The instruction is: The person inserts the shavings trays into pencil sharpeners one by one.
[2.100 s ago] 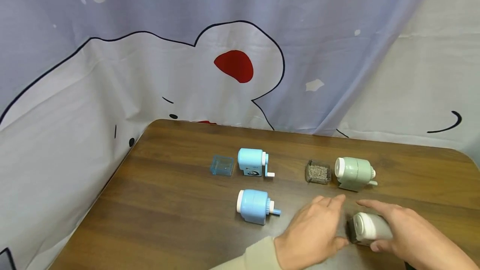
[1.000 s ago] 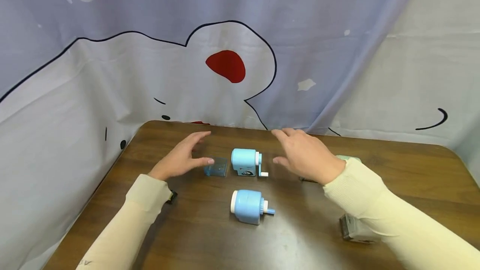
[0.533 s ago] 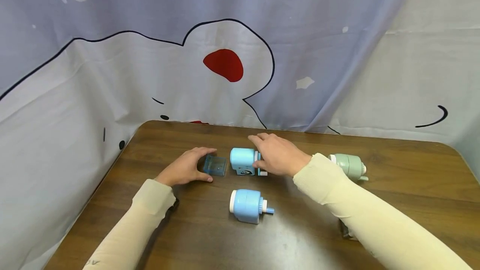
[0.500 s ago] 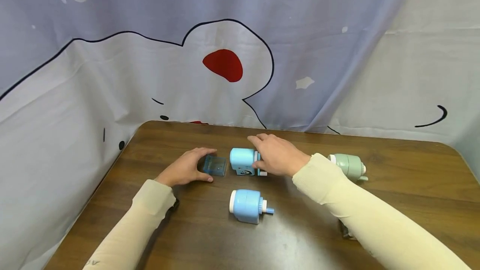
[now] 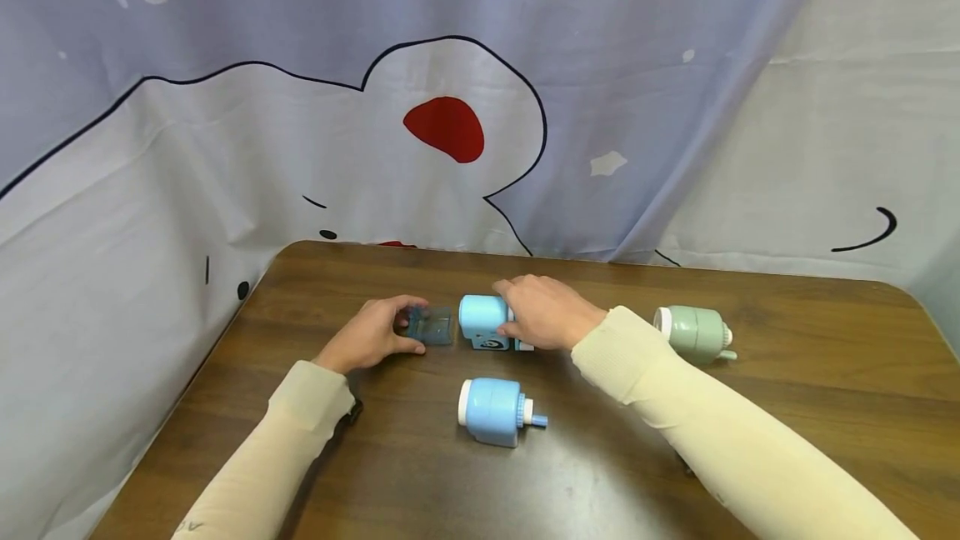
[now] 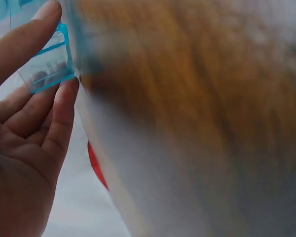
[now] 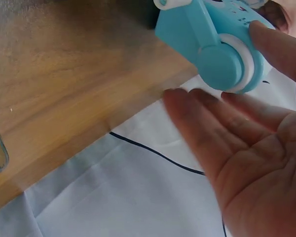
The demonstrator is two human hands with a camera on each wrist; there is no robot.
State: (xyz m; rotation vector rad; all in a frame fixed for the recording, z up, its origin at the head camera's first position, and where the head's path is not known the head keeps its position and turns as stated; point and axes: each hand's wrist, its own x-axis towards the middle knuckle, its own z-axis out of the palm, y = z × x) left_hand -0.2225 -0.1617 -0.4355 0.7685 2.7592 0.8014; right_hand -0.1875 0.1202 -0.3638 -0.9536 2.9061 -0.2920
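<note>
My left hand (image 5: pixel 367 337) pinches a clear blue shavings tray (image 5: pixel 437 327), thumb on one side and fingers on the other. In the left wrist view the tray (image 6: pixel 52 66) looks tilted, with dark bits inside. My right hand (image 5: pixel 549 313) grips the crank end of a light blue pencil sharpener (image 5: pixel 480 315) with a panda print, standing just right of the tray. In the right wrist view the thumb lies on the face of the sharpener (image 7: pixel 219 66), fingers along its far side. Its crank partly hides behind my hand in the head view.
A second blue pencil sharpener (image 5: pixel 495 412) stands nearer me on the wooden table (image 5: pixel 390 473). A green pencil sharpener (image 5: pixel 696 333) is to the right. My right sleeve (image 5: pixel 675 407) covers most of what lies behind it. A patterned curtain (image 5: pixel 300 148) hangs beyond the table's far edge.
Both hands have left the grey sharpener at the right and come to the light blue one and its tray. The left hand has closed on the tray, now tilted; the right grips the sharpener.
</note>
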